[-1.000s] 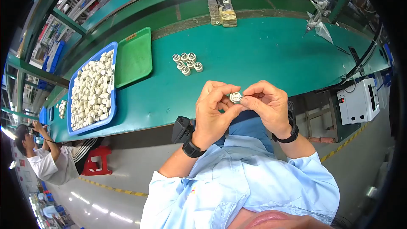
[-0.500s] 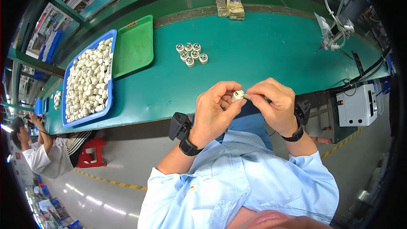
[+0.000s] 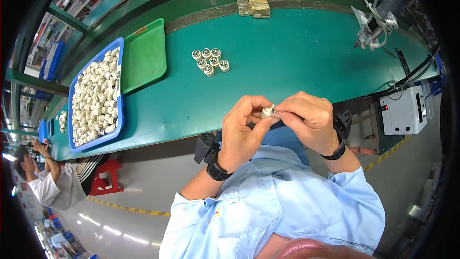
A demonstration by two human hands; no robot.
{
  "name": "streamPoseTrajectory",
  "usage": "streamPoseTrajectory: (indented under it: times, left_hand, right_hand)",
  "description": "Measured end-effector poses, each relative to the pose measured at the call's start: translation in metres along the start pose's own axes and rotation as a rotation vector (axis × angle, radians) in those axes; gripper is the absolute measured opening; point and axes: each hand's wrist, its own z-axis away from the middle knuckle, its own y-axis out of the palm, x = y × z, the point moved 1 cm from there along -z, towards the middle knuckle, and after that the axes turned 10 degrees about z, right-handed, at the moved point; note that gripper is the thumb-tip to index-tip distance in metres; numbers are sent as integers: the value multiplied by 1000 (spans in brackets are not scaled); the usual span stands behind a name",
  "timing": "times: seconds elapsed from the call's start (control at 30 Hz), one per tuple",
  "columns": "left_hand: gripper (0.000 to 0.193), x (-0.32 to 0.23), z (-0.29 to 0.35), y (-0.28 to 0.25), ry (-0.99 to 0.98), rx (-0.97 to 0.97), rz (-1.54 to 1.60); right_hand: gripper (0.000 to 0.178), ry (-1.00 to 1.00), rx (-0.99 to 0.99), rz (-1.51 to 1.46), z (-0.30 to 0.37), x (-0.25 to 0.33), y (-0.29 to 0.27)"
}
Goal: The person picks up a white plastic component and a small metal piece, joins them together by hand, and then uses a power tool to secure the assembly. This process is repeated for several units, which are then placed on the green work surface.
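Note:
Just beyond the table's near edge, my left hand [image 3: 245, 127] pinches a small cream-white cylindrical part [image 3: 267, 112] between thumb and fingers. My right hand [image 3: 306, 115] meets it from the right, thumb and forefinger closed together at the part's edge. A tiny shiny bit shows at those fingertips, too small to name. On the green table [image 3: 287, 57], several similar cream cylinders [image 3: 209, 62] stand grouped, with dark and metallic tops facing up.
At left, a blue tray [image 3: 73, 115] holds a heap of cream cylinders beside a green tray [image 3: 146, 62]. Wrapped bars [image 3: 259, 5] lie at the back. A needle-tipped device with hoses [image 3: 371, 33] and a white box [image 3: 405, 111] are at right. A person [image 3: 55, 182] sits far left.
My right fingertips have come closer against the cream part, covering more of its right side. The part has tilted slightly in my left hand. The whole view has shifted a little.

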Motion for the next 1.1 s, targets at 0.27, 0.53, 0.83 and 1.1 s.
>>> streamPoseTrajectory:
  times: [0.27,0.53,0.83,1.1]
  left_hand:
    - [31,1,2,3,23,-15,106]
    - [28,8,4,1,11,58,236]
    - [27,8,5,-2,-147,132,488]
    - [26,5,4,-5,-182,154,472]
  right_hand:
    - [18,-131,-29,166,-3,11,-5]
    - [21,-80,23,86,4,5,-6]
    - [17,116,73,-190,17,-4,-3]
    - [16,251,81,-441,25,-12,7]
